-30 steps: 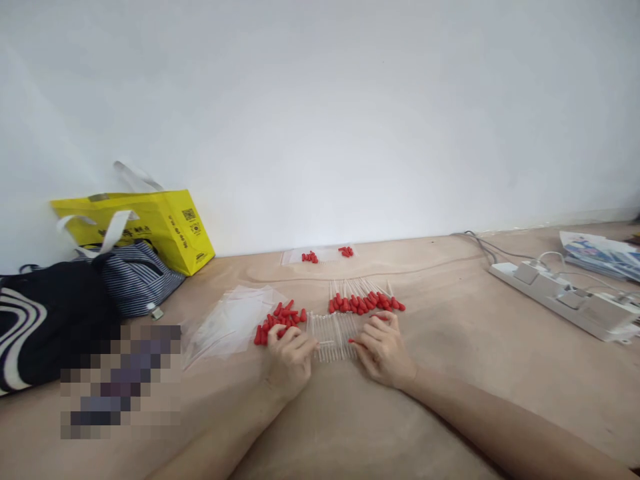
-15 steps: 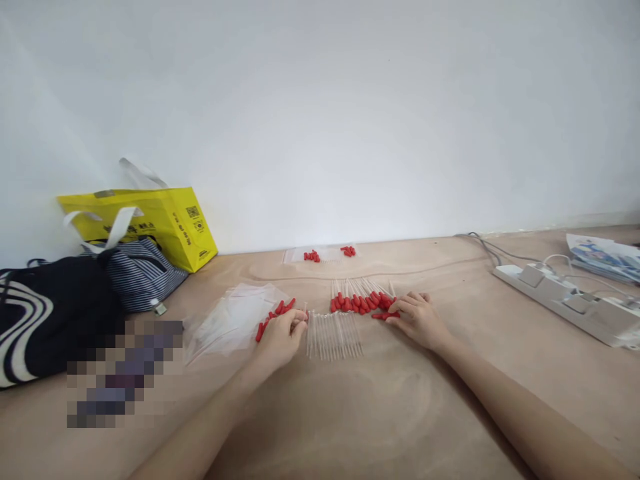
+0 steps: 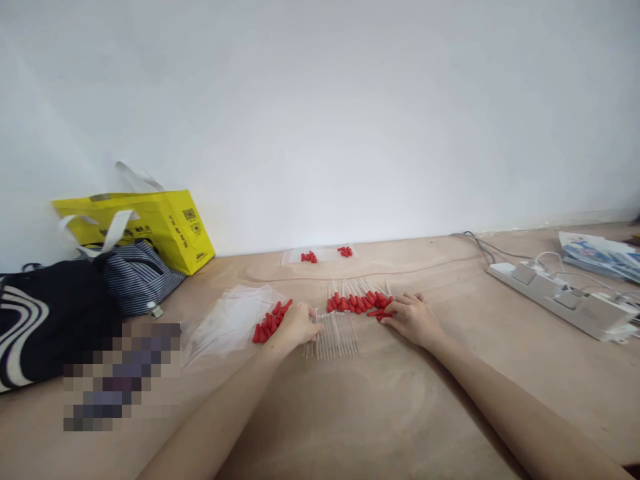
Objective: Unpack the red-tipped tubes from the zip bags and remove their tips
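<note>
My left hand [image 3: 299, 325] is at the left end of a row of thin clear glass dropper tubes [image 3: 340, 335], its fingers closed on the outermost tube. Behind that row lie several tubes tipped with red rubber bulbs [image 3: 357, 303], their pale stems pointing to the wall. At the right end of these, my right hand [image 3: 413, 319] rests on the table with fingers bent and pinched on a red bulb; the fingertips are partly hidden. Loose red bulbs [image 3: 267, 325] lie just left of my left hand, beside a pile of clear plastic bags [image 3: 227, 320].
By the wall, bagged droppers [image 3: 327, 255] with red bulbs lie flat. A yellow bag [image 3: 190, 233], a striped pouch [image 3: 143, 277] and a black bag [image 3: 60, 320] stand left. A white power strip [image 3: 560, 300] with cables and printed packets [image 3: 600, 253] are at right.
My left hand has moved right, from the loose red bulbs onto the left end of the tube row. My right hand stays by the bulbs. The view has shifted slightly.
</note>
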The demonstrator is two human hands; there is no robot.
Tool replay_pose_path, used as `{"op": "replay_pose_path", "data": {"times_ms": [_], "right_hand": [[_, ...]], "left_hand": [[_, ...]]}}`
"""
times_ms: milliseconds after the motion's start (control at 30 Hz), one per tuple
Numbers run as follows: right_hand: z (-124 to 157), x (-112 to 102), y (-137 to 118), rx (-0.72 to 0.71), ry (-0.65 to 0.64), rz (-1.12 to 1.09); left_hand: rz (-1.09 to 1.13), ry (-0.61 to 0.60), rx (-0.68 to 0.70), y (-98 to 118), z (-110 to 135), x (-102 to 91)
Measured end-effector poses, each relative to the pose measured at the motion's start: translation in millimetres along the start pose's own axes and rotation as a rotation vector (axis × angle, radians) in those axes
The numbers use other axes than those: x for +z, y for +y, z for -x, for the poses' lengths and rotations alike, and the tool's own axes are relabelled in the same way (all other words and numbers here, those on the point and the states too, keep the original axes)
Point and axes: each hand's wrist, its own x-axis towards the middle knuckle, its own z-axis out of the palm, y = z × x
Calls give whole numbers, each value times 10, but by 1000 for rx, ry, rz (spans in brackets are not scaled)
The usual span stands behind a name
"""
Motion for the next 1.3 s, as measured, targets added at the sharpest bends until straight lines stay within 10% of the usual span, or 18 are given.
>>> {"op": "replay_pose_path", "data": {"times_ms": [767,1100,1300], "right_hand": [[-19,-22,-102,10,99,-67],[-36,62,-635,-118,288,-127],[-120,222,-933,-277,217,-138]], "left_hand": [[-140,261,197,339,-310,342],[-188,555,733,-326,339,125],[-220,599,815,-502,474,186]]}}
